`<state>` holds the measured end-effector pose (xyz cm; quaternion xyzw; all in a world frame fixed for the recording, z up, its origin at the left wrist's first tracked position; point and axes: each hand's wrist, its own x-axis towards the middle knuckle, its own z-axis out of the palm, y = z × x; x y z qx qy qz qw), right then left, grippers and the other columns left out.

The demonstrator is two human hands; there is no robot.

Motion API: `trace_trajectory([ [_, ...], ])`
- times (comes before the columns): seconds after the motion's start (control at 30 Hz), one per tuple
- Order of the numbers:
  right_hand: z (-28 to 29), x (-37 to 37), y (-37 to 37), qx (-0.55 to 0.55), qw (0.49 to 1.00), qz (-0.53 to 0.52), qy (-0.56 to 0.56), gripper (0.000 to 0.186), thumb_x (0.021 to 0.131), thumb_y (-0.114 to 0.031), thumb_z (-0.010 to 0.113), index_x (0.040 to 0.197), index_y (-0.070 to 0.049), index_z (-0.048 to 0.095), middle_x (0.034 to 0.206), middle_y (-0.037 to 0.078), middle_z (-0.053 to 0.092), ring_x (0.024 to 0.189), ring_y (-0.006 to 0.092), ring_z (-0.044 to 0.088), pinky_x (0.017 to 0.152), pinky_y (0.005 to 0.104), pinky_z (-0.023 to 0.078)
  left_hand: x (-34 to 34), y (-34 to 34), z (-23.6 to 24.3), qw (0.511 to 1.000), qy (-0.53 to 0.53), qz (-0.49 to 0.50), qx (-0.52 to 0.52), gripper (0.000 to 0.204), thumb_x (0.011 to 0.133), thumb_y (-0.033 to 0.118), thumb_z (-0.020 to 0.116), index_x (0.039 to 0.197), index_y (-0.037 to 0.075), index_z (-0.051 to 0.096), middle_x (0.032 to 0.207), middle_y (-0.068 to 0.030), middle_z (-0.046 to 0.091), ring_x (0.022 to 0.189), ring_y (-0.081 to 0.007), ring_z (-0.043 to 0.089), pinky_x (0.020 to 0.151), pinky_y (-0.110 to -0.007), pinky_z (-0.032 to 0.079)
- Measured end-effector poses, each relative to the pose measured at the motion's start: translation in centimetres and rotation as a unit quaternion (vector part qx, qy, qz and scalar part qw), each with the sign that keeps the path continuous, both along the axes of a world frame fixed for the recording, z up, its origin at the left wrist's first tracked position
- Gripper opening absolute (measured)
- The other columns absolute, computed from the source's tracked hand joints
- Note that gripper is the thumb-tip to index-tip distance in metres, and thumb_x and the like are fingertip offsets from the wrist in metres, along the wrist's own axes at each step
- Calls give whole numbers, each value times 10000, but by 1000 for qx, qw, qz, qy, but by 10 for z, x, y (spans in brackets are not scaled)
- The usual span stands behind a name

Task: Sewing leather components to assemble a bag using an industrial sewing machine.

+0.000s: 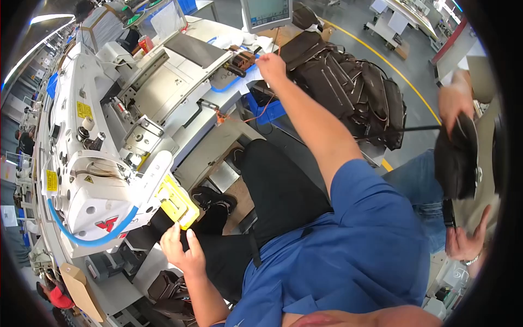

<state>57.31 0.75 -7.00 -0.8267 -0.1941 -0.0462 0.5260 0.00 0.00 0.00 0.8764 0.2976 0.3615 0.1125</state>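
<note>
Sewing machine (109, 188): large, white-bodied, blue tube curving round its near end, yellow labels on the casing; stands at the person's left. Yellow frame (188, 213): flat, slotted, tilted, just beside the machine's near end. Left hand (183, 252): thumb spread from fingers, fingertips at the frame's lower edge; contact unclear. Small brown pieces (242, 57): dark, lying near the table's edge. Right hand (271, 68): just beside them, fingers curled in; cannot tell whether it holds anything.

Floor (417, 60): grey. Work table (210, 27): white, cluttered. Pile of dark brown bags (348, 82): heaped past the right forearm. Co-worker at right, dark bag (457, 158) in hand. Screen (267, 11): grey-framed, above the table.
</note>
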Motion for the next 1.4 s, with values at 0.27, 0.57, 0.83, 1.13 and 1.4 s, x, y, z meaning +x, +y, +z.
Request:
trace_trajectory([
  [0.27,8,29,30,-140,988,0,-70,464,832,-416,660,934,27,751,923,243,734,914,385,716,846,444,554,5,2,-28,1000,-28,5,-6,365,863,120,714,1184,-40,647,1091,-208,665,1005,-392,609,916,-480,494],
  [0.57,-16,30,49,31,994,2,102,384,838,-303,737,782,76,710,754,201,714,659,263,707,585,384,539,5,5,-32,999,-21,-11,-21,435,852,58,691,1261,-70,616,1173,-230,643,1071,-379,611,979,-451,481],
  [0.83,48,-36,-18,175,972,-17,156,151,831,-118,722,796,28,704,677,62,640,534,131,547,492,280,405,7,-1,-29,999,-42,0,-6,454,855,104,704,1261,-78,610,1031,-189,622,930,-336,586,889,-429,484],
  [1.13,126,-261,-132,130,772,503,365,154,918,-136,707,829,-20,659,732,13,631,612,43,547,533,210,420,39,-22,11,904,-283,-154,-280,861,822,202,871,1475,-92,393,1053,-166,675,925,-216,646,892,-356,528],
  [1.4,119,-311,-124,55,633,596,491,168,962,-149,664,866,-11,664,764,23,652,630,47,555,553,212,438,24,-29,27,828,-367,-160,-393,257,953,155,729,1061,-55,627,889,-137,650,775,-183,639,684,-309,529],
])
